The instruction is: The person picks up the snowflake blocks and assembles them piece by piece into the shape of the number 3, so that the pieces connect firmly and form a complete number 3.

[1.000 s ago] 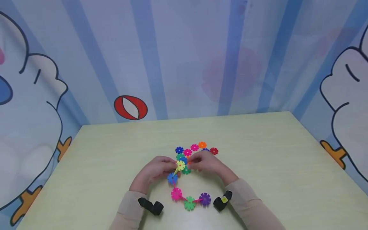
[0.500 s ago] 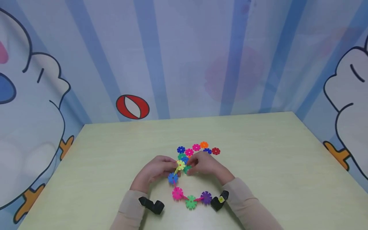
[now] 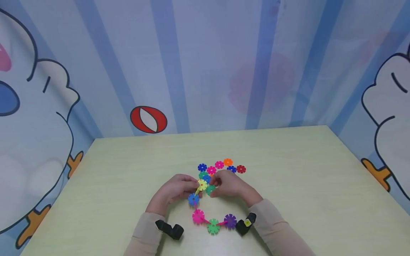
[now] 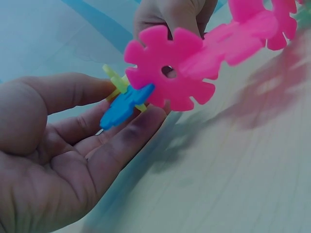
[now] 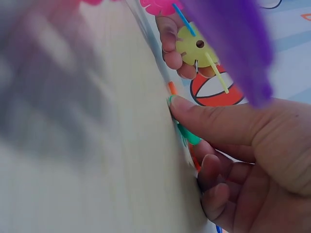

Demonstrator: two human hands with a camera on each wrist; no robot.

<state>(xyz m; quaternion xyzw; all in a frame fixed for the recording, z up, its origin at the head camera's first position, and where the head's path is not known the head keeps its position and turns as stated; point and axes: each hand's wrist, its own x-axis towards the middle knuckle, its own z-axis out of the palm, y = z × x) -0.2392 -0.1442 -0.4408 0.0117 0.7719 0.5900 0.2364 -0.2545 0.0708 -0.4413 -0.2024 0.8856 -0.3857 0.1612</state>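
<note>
Leftmost, the left hand: we see its thumb and fingers clamped on the yellow snowflake disc, the upper end of the disc chain.
Disc chain: from that yellow end it curves down through a blue disc and a pink disc, then rightward through a light green disc to a purple disc, with edge-on discs slotted between them.
Loose discs: beyond the hands, left to right, we find a dark blue disc, two pink ones, an orange disc and a red disc, all on the table.
Rightmost, the right hand: thumb and fingers appear together on a separate green disc, low at the tabletop, near the yellow end but apart from it as far as we can tell.
Step in hand: we judge this to be picking up a further disc while the chain's end is held ready.
Next move: it would call for lifting the green disc, lining up slot with slot, and pressing gently while the left grip steadies the chain.
</note>
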